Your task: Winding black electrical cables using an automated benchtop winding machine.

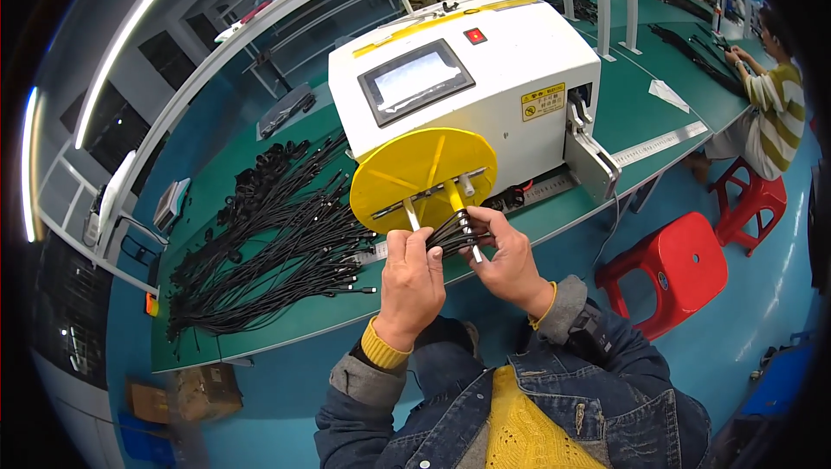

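Observation:
A white winding machine (502,71) stands on the green bench, with a yellow disc (389,166) on its front. Metal pegs stick out from the disc toward me. A coil of black cable (448,235) is looped around the pegs. My left hand (414,283) is closed at the coil's left side, its fingertips by the left peg. On the other side, my right hand (509,260) pinches the coil next to the right peg. Where the fingers overlap the cable, its ends are hidden.
Many loose black cables (286,253) cover the green bench (234,326) to the left. A metal ruler (662,142) lies along the right side. Red stools (671,270) stand on the floor at right. Co-workers sit farther off, one in a striped top (779,114). Cardboard boxes (203,391) are below the bench.

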